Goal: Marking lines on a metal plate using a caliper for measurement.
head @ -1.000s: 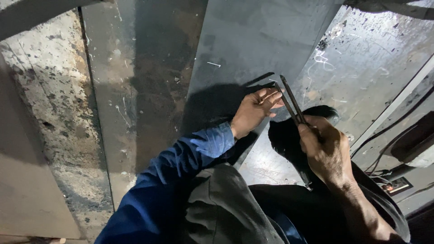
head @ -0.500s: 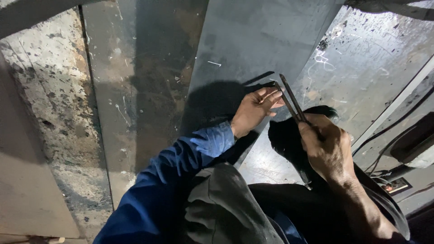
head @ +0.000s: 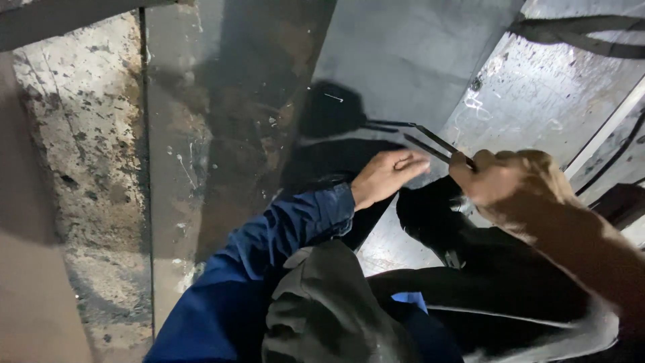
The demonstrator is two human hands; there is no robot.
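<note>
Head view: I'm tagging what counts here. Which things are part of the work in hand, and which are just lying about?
In hand:
left hand on the metal sheet
right hand gripping a thin dark tool

Lying about:
black cables
grey cloth
concrete floor

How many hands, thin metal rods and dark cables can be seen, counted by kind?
Hands: 2, the left hand and the right hand
Thin metal rods: 1 forked rod, gripped in the right hand
Dark cables: 1
Total: 4
</note>
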